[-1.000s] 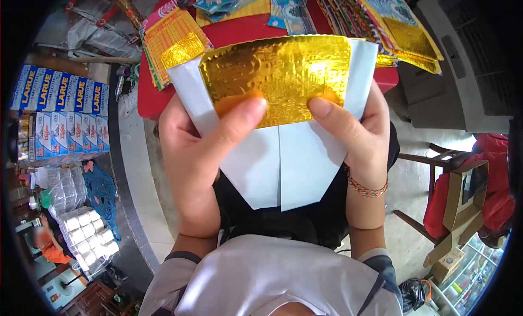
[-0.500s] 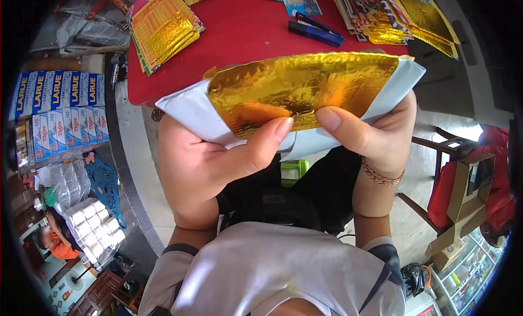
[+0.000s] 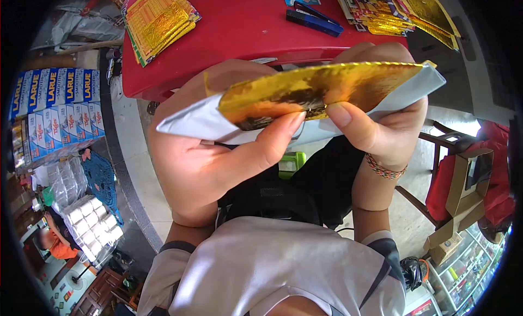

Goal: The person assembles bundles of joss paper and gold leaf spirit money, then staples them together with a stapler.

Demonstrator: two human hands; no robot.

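Note:
Between my hands is a folded sheet of shiny gold foil paper with white paper showing along its lower edge and both ends. My left hand grips its left half, the thumb pressed near the middle. My right hand pinches the right half, its thumb close to the left one and the fingers behind the sheet. The sheet is tilted, so its gold face looks narrow. A dark blue stapler lies beyond it on the red table.
A stack of printed gold-foil papers sits at the table's left, and more stacks at its right. Beer cartons are piled at left. A chair and an open cardboard box stand at right. A person in orange is far left.
Both hands have tipped the foil paper flatter, so less of its gold face shows, and shifted it slightly right. The table's front edge now shows more behind my hands.

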